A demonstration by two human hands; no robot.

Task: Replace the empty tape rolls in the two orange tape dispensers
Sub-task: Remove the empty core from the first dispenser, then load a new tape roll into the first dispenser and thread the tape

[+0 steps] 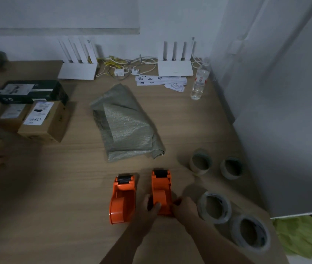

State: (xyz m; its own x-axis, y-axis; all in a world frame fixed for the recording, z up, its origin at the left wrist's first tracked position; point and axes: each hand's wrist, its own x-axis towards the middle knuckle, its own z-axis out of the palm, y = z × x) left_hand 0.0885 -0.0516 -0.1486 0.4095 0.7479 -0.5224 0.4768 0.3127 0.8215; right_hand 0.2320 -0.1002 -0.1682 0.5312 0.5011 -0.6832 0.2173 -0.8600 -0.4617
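Observation:
Two orange tape dispensers lie side by side on the wooden table. My left hand and my right hand both grip the near end of the right dispenser. The left dispenser lies untouched beside it. To the right, two small rolls stand upright: one closer to the dispensers, the other by the table edge. Two wider tape rolls lie nearer me, one beside my right hand and one at the table's near right corner.
A folded grey bubble mailer lies behind the dispensers. Cardboard boxes and a dark box sit at left. Two white routers, cables, paper labels and a water bottle line the back. A white cabinet borders the right edge.

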